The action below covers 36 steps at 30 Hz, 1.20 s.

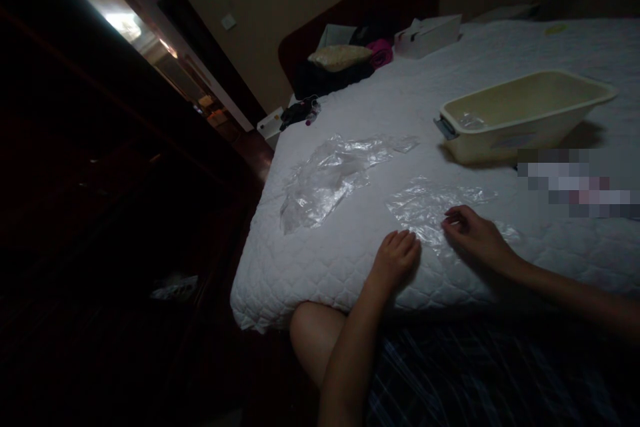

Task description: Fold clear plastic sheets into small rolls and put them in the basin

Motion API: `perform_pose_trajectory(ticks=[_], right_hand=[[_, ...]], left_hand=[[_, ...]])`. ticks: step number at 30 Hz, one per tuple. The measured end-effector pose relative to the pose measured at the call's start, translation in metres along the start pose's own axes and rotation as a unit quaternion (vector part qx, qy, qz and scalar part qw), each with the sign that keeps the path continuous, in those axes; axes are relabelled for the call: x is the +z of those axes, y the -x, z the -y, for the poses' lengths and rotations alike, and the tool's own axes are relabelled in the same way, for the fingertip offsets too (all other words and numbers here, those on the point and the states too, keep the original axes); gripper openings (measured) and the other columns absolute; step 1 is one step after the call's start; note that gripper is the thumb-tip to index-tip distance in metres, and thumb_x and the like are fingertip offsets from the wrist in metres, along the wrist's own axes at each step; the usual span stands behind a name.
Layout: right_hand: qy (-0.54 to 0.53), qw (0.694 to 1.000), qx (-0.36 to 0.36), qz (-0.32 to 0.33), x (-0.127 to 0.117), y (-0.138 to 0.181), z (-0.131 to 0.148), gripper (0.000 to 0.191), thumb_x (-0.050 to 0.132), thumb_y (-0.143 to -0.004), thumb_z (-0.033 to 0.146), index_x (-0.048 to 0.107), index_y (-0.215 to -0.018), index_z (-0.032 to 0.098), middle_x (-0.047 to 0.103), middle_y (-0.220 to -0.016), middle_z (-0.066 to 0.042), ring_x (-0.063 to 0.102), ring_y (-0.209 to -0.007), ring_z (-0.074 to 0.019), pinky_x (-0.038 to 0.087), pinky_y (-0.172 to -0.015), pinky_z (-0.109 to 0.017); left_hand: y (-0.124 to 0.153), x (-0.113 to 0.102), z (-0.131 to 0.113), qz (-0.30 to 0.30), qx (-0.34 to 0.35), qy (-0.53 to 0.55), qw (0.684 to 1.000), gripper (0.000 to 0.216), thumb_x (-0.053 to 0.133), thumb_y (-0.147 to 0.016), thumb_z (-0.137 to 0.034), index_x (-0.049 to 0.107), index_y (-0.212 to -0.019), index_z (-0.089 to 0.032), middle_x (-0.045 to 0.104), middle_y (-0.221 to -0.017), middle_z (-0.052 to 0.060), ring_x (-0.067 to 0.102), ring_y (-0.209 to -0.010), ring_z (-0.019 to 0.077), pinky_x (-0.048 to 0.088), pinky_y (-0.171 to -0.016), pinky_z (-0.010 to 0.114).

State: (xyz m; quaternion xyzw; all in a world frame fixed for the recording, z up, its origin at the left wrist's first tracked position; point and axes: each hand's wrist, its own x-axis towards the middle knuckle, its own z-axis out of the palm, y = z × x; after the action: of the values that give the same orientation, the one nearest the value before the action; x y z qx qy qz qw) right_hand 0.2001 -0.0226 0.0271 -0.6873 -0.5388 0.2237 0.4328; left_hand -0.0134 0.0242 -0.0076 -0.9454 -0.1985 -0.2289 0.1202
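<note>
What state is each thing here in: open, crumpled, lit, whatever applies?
Plastic film by the hands: crumpled.
Larger plastic film: crumpled, spread out.
Left hand: open, palm down.
Right hand: fingers curled; grip unclear.
Tub: upright, open-topped.
Clear plastic inside it: crumpled.
White bedcover: spread out.
Light at upper left: lit.

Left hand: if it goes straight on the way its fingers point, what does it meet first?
Most likely the nearer clear plastic, lying on the quilted bedspread just ahead of the left hand; whether its fingers touch it is unclear.
</note>
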Motion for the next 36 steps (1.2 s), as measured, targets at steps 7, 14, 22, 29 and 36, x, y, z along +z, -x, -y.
perform_pose_trajectory(ticks=[7,14,22,29,36], right_hand=[[0.129,0.977,-0.169,0.012,-0.005,-0.004,-0.015,0.021,0.049,-0.086,0.033,0.064,-0.088,0.018,0.066,-0.086,-0.01,0.063,-0.078,-0.0235,0.049,-0.071,-0.037],[0.275,0.922,-0.273,0.028,-0.009,-0.006,-0.027,0.023,0.047,-0.089,0.025,0.069,-0.091,0.017,0.065,-0.091,-0.011,0.06,-0.084,-0.0249,0.044,-0.072,-0.038],[0.292,0.885,-0.355,0.073,-0.005,-0.006,-0.015,0.022,0.047,-0.089,0.021,0.068,-0.091,0.017,0.065,-0.088,-0.01,0.059,-0.078,-0.0221,0.042,-0.072,-0.036],[0.219,0.908,-0.344,0.092,-0.01,-0.008,-0.019,0.023,0.045,-0.092,0.022,0.067,-0.096,0.016,0.067,-0.088,-0.01,0.062,-0.078,-0.02,0.047,-0.072,-0.034],[0.223,0.837,-0.496,0.059,-0.039,-0.003,-0.025,0.024,0.046,-0.091,0.016,0.065,-0.107,0.02,0.069,-0.093,-0.008,0.062,-0.084,-0.0203,0.047,-0.073,-0.035]], left_hand=[[-0.003,-0.004,-0.001,0.04,-0.004,-0.007,0.999,0.024,0.045,-0.094,-0.02,0.062,-0.111,-0.016,0.067,-0.115,0.01,0.059,-0.115,0.0194,0.049,-0.098,0.039],[-0.004,-0.007,-0.002,0.055,0.004,-0.021,0.998,0.026,0.044,-0.095,-0.021,0.06,-0.114,-0.015,0.065,-0.119,0.01,0.057,-0.117,0.0204,0.046,-0.101,0.039],[-0.003,-0.007,-0.002,0.056,0.003,-0.024,0.998,0.024,0.044,-0.095,-0.021,0.061,-0.112,-0.015,0.064,-0.12,0.009,0.055,-0.12,0.0198,0.044,-0.103,0.037],[-0.005,-0.008,-0.004,0.045,-0.002,-0.027,0.999,0.022,0.045,-0.094,-0.02,0.062,-0.108,-0.015,0.064,-0.119,0.01,0.056,-0.119,0.0213,0.046,-0.101,0.04],[-0.004,-0.005,-0.001,0.013,0.018,-0.05,0.998,0.027,0.043,-0.095,-0.02,0.061,-0.114,-0.013,0.062,-0.125,0.014,0.057,-0.12,0.0226,0.051,-0.096,0.04]])
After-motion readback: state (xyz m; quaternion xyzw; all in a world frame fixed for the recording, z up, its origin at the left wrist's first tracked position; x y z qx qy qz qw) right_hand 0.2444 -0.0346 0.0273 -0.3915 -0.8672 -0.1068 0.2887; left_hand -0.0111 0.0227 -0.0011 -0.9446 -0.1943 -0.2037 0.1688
